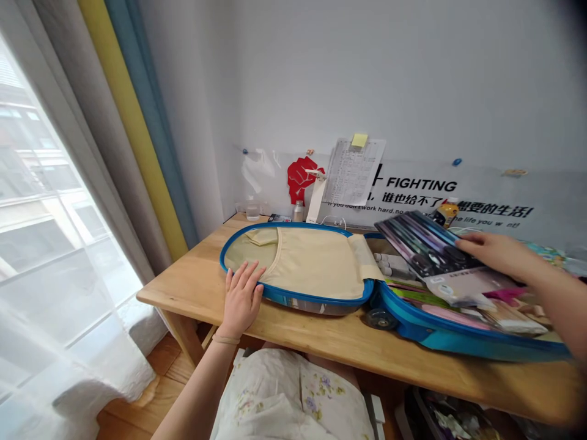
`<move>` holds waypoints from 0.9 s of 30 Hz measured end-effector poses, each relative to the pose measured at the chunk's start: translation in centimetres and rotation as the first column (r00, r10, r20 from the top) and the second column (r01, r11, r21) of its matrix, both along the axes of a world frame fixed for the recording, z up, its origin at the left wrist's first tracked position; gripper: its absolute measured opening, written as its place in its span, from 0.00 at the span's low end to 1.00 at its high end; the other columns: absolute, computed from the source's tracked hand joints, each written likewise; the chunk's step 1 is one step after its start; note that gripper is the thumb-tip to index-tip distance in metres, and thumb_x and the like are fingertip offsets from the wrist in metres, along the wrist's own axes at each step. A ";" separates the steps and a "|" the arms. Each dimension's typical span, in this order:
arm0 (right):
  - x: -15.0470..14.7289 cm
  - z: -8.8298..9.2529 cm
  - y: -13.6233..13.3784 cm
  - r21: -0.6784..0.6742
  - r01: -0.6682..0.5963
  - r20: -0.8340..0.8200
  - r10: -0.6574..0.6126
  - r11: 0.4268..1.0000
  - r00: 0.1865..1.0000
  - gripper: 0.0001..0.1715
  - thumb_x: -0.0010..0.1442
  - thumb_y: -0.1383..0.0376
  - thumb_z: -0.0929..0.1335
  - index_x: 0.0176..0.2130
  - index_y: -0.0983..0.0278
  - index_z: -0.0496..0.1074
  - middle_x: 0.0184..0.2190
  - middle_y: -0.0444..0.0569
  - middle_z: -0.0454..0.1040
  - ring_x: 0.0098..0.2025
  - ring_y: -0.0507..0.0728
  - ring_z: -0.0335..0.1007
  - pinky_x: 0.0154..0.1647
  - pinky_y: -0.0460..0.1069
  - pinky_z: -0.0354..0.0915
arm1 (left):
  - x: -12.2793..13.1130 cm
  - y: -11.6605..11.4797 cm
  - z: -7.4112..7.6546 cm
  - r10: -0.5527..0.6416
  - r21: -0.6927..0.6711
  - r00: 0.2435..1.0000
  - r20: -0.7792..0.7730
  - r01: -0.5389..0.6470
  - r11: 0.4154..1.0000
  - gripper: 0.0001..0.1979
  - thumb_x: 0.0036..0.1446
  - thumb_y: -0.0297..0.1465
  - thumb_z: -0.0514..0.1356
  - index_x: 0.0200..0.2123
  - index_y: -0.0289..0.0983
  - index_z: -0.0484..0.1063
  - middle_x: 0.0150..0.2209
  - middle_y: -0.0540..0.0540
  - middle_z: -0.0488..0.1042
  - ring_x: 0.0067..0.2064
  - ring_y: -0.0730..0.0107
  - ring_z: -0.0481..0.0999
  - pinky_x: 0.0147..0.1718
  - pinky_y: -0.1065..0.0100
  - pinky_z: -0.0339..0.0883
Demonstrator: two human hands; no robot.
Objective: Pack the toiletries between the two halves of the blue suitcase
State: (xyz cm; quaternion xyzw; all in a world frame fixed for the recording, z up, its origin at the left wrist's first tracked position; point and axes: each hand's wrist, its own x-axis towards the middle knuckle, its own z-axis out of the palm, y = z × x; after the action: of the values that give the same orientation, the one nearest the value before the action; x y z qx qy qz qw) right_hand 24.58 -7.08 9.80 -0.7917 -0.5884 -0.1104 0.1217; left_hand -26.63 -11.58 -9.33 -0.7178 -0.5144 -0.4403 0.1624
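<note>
An open blue-rimmed suitcase lies flat on the wooden table, its lid lined with cream fabric and its base to the right. My left hand rests with spread fingers on the lid's near rim and lining. My right hand grips the edge of a flat dark plastic-wrapped package, held tilted above the base. Colourful flat items and pink packaging fill the base, partly hidden by the package. A black suitcase wheel shows between lid and base.
A small bottle, a juice bottle and a clear container stand at the table's back edge. A printed sheet hangs on the wall. Curtains hang to the left; cluttered items lie below the table.
</note>
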 end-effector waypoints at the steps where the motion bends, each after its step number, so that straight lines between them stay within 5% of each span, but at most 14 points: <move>1: -0.9 0.9 0.3 0.001 -0.012 -0.066 0.012 1.000 0.998 0.22 0.62 0.57 0.62 0.47 0.63 0.78 0.43 0.63 0.80 0.39 0.65 0.77 0.37 0.56 0.70 | 0.0 0.0 0.0 -0.001 0.001 1.000 -0.001 0.001 1.000 0.20 0.69 0.35 0.46 0.57 0.41 0.73 0.60 0.43 0.72 0.65 0.57 0.64 0.68 0.48 0.42; 4: -5.1 2.6 2.4 0.021 -0.157 -0.162 0.159 0.987 0.974 0.26 0.64 0.56 0.60 0.57 0.60 0.73 0.54 0.58 0.75 0.51 0.65 0.73 0.50 0.58 0.69 | -0.1 -0.1 0.0 -0.005 0.000 1.000 -0.004 0.005 1.000 0.21 0.69 0.35 0.47 0.57 0.41 0.72 0.61 0.42 0.71 0.65 0.57 0.64 0.68 0.47 0.41; 7: -11.0 2.4 5.8 0.037 -0.417 -0.158 0.417 0.908 0.895 0.25 0.65 0.56 0.62 0.57 0.58 0.72 0.56 0.51 0.73 0.57 0.63 0.69 0.61 0.56 0.63 | -0.1 -0.1 0.0 -0.004 -0.009 1.000 -0.009 0.004 1.000 0.21 0.69 0.35 0.47 0.58 0.42 0.72 0.61 0.42 0.71 0.65 0.57 0.63 0.68 0.47 0.41; 12: -21.3 -1.3 11.3 -0.001 -0.758 -0.135 0.751 0.652 0.646 0.22 0.64 0.61 0.62 0.54 0.63 0.75 0.49 0.55 0.75 0.53 0.61 0.70 0.61 0.56 0.63 | -0.1 -0.1 -0.1 0.002 -0.016 1.000 -0.019 -0.003 1.000 0.21 0.69 0.33 0.47 0.59 0.43 0.70 0.62 0.43 0.70 0.66 0.58 0.62 0.68 0.48 0.43; 16: -26.7 -4.4 14.4 -0.057 -0.832 -0.143 0.820 0.552 0.554 0.20 0.62 0.64 0.66 0.52 0.62 0.75 0.47 0.52 0.75 0.50 0.57 0.72 0.58 0.51 0.65 | -0.2 -0.1 -0.2 0.000 -0.017 0.999 -0.033 -0.001 1.000 0.21 0.69 0.33 0.47 0.60 0.43 0.70 0.62 0.43 0.69 0.67 0.59 0.61 0.68 0.48 0.42; 20: -29.1 -6.8 16.4 -0.107 -0.839 -0.135 0.829 0.533 0.543 0.17 0.61 0.66 0.68 0.50 0.64 0.75 0.46 0.52 0.76 0.47 0.54 0.72 0.53 0.50 0.67 | -0.3 -0.2 -0.2 0.010 -0.031 0.999 -0.045 -0.011 0.999 0.21 0.69 0.33 0.47 0.60 0.43 0.70 0.62 0.43 0.70 0.67 0.59 0.60 0.68 0.48 0.42; 27: -30.4 -9.7 17.2 -0.147 -0.786 -0.067 0.787 0.601 0.614 0.15 0.65 0.58 0.67 0.46 0.66 0.72 0.49 0.51 0.73 0.49 0.56 0.70 0.53 0.57 0.67 | -0.1 -0.2 0.0 0.016 -0.005 0.998 -0.059 -0.016 1.000 0.21 0.69 0.32 0.47 0.59 0.42 0.70 0.62 0.43 0.69 0.67 0.60 0.60 0.68 0.50 0.41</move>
State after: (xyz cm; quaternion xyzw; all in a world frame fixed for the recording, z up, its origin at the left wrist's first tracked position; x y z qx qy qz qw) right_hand -5.81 10.13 0.11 -0.4594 -0.8835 0.0005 0.0920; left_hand -26.77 -11.80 -9.33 -0.7269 -0.5162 -0.4161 0.1790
